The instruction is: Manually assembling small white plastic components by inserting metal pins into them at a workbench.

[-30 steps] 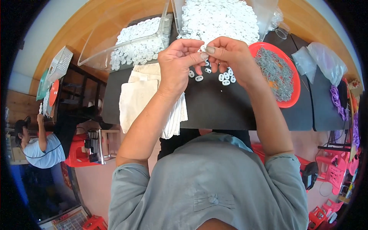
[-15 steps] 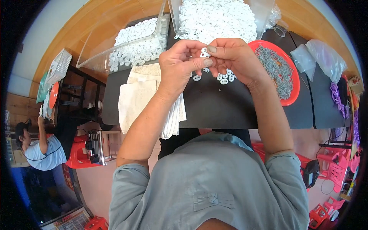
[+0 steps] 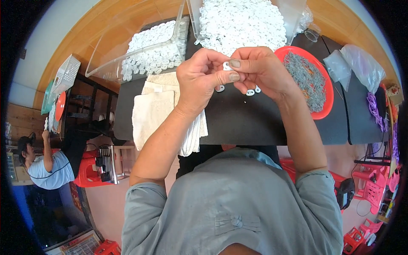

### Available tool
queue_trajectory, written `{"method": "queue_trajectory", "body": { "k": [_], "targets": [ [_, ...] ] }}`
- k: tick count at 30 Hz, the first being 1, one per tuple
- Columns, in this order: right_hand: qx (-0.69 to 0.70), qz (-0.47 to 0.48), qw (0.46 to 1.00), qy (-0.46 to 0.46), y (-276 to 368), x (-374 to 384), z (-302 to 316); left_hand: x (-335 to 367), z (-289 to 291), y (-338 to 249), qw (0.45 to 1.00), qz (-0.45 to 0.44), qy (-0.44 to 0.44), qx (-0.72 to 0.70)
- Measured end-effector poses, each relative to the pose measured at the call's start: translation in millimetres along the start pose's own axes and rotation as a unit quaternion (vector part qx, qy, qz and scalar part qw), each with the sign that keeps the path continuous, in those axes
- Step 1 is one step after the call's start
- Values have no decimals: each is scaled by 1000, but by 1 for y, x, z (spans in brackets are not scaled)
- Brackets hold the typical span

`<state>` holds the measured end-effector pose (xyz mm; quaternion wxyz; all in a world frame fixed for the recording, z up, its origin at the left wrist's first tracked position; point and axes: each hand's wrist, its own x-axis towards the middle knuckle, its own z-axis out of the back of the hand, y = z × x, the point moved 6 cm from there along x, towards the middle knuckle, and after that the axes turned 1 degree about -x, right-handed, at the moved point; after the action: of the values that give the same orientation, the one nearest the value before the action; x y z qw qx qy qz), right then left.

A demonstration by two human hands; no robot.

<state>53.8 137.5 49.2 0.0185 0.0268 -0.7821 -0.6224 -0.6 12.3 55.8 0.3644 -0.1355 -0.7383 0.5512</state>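
Note:
Between both hands, above the dark table [image 3: 242, 123], is a small white plastic piece with two holes [image 3: 226, 66]. My left hand [image 3: 204, 74] pinches it between thumb and fingers. From the other side my right hand [image 3: 257, 70] closes its thumb and fingertips on the same piece; whether it also holds a small pin is hidden. Several loose white pieces [image 3: 250, 92] lie on the table below my hands, partly covered by them. Beside my right wrist stands a red bowl [image 3: 328, 91] full of small grey metal parts [image 3: 306, 78].
Clear bins heaped with white pieces [image 3: 242, 23] stand at the back and back left. Folded cream cloths [image 3: 153, 112] lie by my left forearm. Plastic bags [image 3: 361, 66] and purple cord [image 3: 374, 108] are at the right. Another person [image 3: 51, 168] sits far left.
My fingers have drawn closer around the white piece, covering more of it. Both hands have dipped slightly, hiding more of the loose pieces.

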Motion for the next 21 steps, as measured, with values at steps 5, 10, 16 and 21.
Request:
{"method": "queue_trajectory", "body": {
  "k": [5,10,16,21],
  "targets": [
    [28,-6,1000,-6,0,-3,-7,-2,-2,-1,999,-39,1,-26],
    [56,-4,998,13,-2,-2,-14,-3,7,1,996,-87,4,-2],
    [84,-3,996,7,-4,-3,-18,2,0,-10,990,-123,34,-62],
    [85,8,996,14,-7,-1,-19,3,6,-9,991,-118,47,-45]
  ]
}}
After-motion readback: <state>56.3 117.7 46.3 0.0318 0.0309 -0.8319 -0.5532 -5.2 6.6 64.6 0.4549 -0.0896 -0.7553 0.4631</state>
